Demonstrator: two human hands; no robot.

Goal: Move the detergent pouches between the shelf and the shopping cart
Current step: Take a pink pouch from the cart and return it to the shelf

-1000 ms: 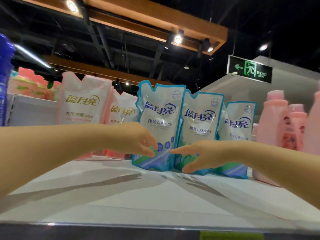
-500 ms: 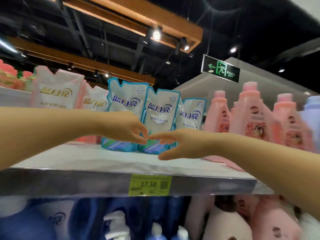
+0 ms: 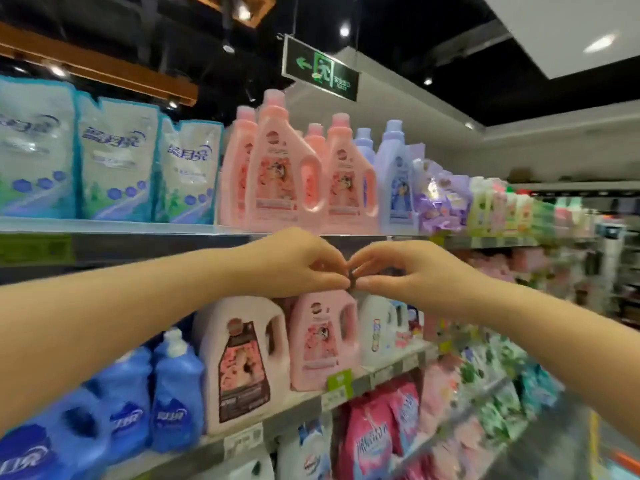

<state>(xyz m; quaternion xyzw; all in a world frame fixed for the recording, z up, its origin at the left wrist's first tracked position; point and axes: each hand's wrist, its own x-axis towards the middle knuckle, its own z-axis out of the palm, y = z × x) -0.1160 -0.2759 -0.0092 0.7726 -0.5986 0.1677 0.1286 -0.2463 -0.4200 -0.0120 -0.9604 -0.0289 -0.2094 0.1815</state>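
Three blue-and-white detergent pouches (image 3: 117,161) stand upright in a row on the top shelf (image 3: 156,242) at the upper left. My left hand (image 3: 294,261) and my right hand (image 3: 405,271) meet in front of the shelf edge, right of and below the pouches. Both hands have curled fingers, and their fingertips touch each other. A small dark spot shows where they meet; what it is cannot be made out. Neither hand holds a pouch. No shopping cart is in view.
Pink bottles (image 3: 277,168) and lilac bottles (image 3: 394,174) stand to the right of the pouches. The shelf below carries blue bottles (image 3: 173,393) and pink jugs (image 3: 242,362). Lower still lie pink bags (image 3: 374,438). A green exit sign (image 3: 320,69) hangs overhead.
My view has swung right and dropped, so the pouches now sit at the upper left. Both hands have drawn back from the pouches and come together below the shelf edge, fingertips now touching.
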